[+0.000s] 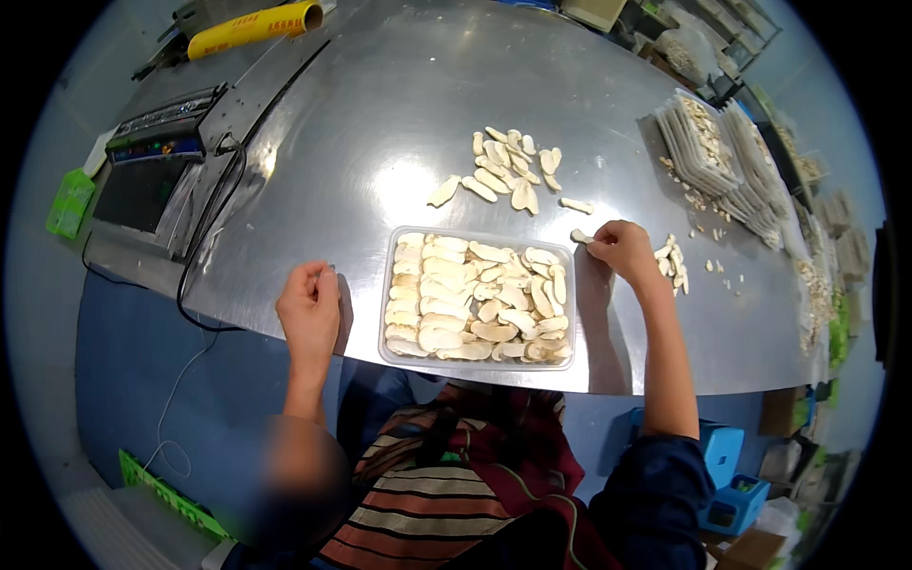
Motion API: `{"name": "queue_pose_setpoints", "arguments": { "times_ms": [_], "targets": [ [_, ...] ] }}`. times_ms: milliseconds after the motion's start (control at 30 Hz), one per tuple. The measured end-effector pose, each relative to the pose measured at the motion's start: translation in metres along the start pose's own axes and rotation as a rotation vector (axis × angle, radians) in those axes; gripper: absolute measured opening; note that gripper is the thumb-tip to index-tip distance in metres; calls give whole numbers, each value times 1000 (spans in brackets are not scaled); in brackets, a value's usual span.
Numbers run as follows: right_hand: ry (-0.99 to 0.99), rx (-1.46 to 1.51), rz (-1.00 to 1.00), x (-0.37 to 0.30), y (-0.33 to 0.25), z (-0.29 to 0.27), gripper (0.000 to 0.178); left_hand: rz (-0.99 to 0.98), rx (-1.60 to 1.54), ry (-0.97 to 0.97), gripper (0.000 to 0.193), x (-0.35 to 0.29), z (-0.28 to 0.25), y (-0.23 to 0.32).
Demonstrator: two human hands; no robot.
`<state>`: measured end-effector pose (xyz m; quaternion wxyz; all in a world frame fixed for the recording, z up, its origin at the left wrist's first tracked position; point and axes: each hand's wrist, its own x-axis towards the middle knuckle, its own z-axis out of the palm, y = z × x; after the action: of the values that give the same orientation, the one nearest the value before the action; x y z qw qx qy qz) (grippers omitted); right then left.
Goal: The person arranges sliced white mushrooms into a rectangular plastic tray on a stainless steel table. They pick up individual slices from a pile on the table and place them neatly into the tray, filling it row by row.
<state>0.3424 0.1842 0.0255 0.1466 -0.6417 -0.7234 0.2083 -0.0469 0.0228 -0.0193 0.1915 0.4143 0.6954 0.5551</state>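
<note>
A clear plastic tray (pixel 389 302) sits at the near edge of the steel table, filled with pale mushroom slices (pixel 445 290). Slices on its left lie in neat overlapping columns; those on the right are more jumbled. Just beyond the tray's far right corner, my right hand (pixel 622 251) is closed in a pinch on one small mushroom slice (pixel 579 236). My left hand (pixel 310 296) is to the left of the tray, fingers curled together and apart from it. Whatever may be between those fingers is hidden. Farther back, a loose pile of mushroom slices (pixel 503 163) lies on the table.
A smaller heap of slices (pixel 673 263) lies right of my right hand. Stacked clear trays (pixel 698 142) of pale pieces stand at the far right, with crumbs around them. On the left are a machine with a dark plate (pixel 142 193), a black cable (pixel 204 209) and a yellow roll (pixel 255 30).
</note>
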Motion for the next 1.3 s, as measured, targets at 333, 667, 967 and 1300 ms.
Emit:
{"name": "queue_pose_setpoints", "arguments": {
  "times_ms": [333, 667, 967, 1300],
  "targets": [
    [204, 261, -20, -78, -57, 3, 21, 54, -2, 44, 16, -3, 2, 1],
    [118, 102, -618, -147, -153, 69, 20, 29, -16, 32, 17, -1, 0, 2],
    [93, 98, -575, -149, -156, 66, 22, 7, -17, 1, 17, -1, -3, 0],
    [292, 29, -141, -74, -90, -2, 19, -424, -288, -493, 16, -15, -15, 34]
  ]
}}
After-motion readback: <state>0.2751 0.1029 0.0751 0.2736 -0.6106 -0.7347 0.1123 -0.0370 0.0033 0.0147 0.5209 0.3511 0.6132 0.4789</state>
